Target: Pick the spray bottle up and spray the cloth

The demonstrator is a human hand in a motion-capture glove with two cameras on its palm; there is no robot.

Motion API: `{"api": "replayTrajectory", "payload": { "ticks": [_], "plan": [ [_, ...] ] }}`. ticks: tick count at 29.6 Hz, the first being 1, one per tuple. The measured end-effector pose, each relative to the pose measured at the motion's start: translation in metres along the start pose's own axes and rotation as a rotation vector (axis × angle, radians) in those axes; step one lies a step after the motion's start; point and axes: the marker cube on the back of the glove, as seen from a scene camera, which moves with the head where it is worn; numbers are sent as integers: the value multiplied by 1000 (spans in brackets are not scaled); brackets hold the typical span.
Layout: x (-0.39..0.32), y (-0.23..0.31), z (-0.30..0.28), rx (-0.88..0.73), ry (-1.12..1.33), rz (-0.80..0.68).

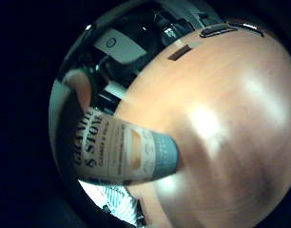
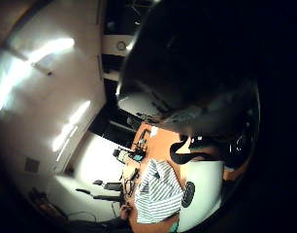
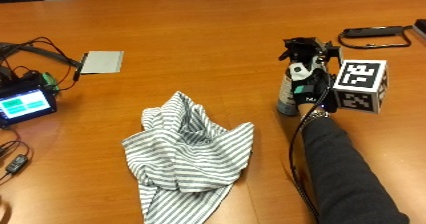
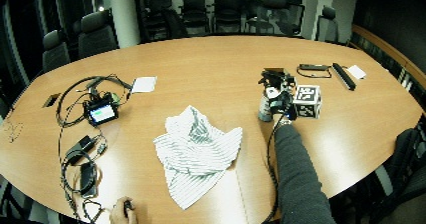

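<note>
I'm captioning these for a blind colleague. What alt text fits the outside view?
A gloved right hand grips an upright spray bottle on a wooden table. A crumpled striped cloth lies apart from it, nearer the camera. A small lit screen with cables sits at the table's edge.

Right hand [image 3: 311, 86] wore a black glove with white plastic and a teal patch | dark grey long sleeve [image 3: 346, 176] ran back from it | sleeve cuff met the glove's wrist
</note>
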Motion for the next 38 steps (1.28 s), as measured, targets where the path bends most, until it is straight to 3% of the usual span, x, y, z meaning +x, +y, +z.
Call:
{"api": "replayTrajectory", "payload": {
  "ticks": [6,16,20,30,38],
  "plan": [
    [-7,-6,-20,118,22,-132],
    [5,-2,-49,131,93,-178],
    [6,-3,-43,51,125,-214],
    [-66,31,-26,-241,300,-485],
    [-130,53,7,-384,669,-867]
  ]
}}
